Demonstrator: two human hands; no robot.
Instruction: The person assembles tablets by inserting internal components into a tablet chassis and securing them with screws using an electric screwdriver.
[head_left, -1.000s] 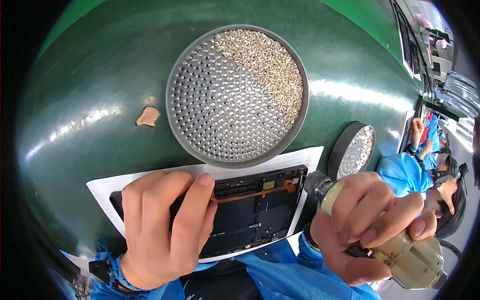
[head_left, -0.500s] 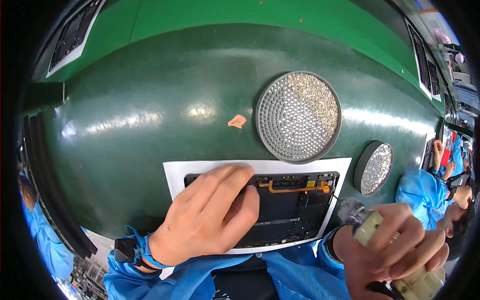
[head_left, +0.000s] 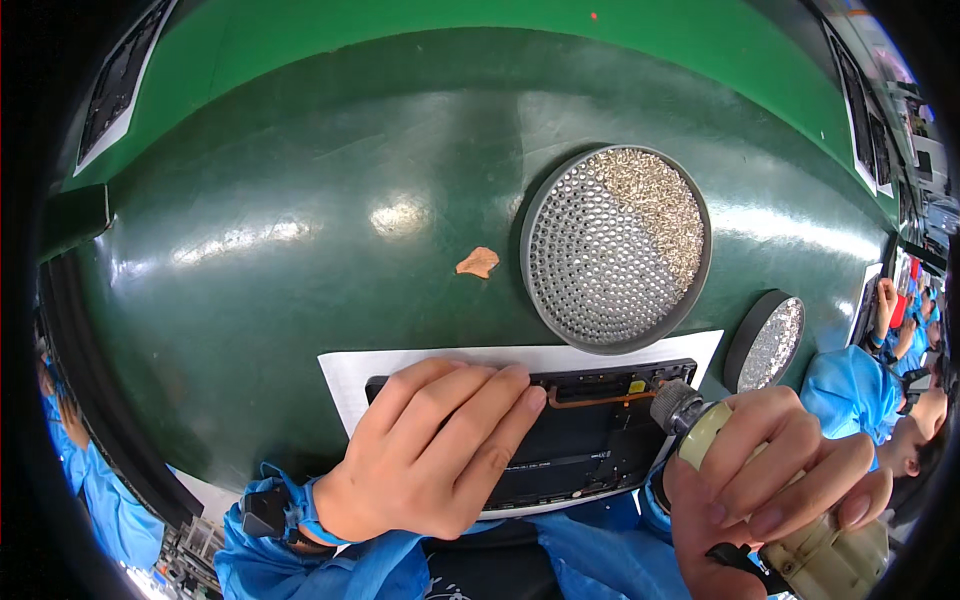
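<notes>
My left hand (head_left: pixel 435 450) lies over the left part of an opened black tablet-like device (head_left: pixel 560 455), its fingers stretched out and resting on the upper edge. What is under the palm is hidden. My right hand (head_left: pixel 775 480) is wrapped round a pale yellow-green electric screwdriver (head_left: pixel 705 432). The tool slants, and its dark ridged nose covers the device's upper right corner; the bit's tip is hidden there. An orange ribbon cable (head_left: pixel 600 400) runs along the device's upper part. White paper (head_left: pixel 345 385) lies under the device.
A round grey tray (head_left: pixel 615 250) of small holes, partly heaped with tiny screws, stands just beyond the device. A smaller round tray (head_left: pixel 770 340) is at its right. An orange-brown scrap (head_left: pixel 478 262) lies on the green table (head_left: pixel 300 310). Another person's blue sleeve (head_left: pixel 850 390) shows at right.
The screwdriver has moved in over the device's upper right corner and its nose now covers it. My left fingers have straightened from a curled pose. The whole view has shifted slightly.
</notes>
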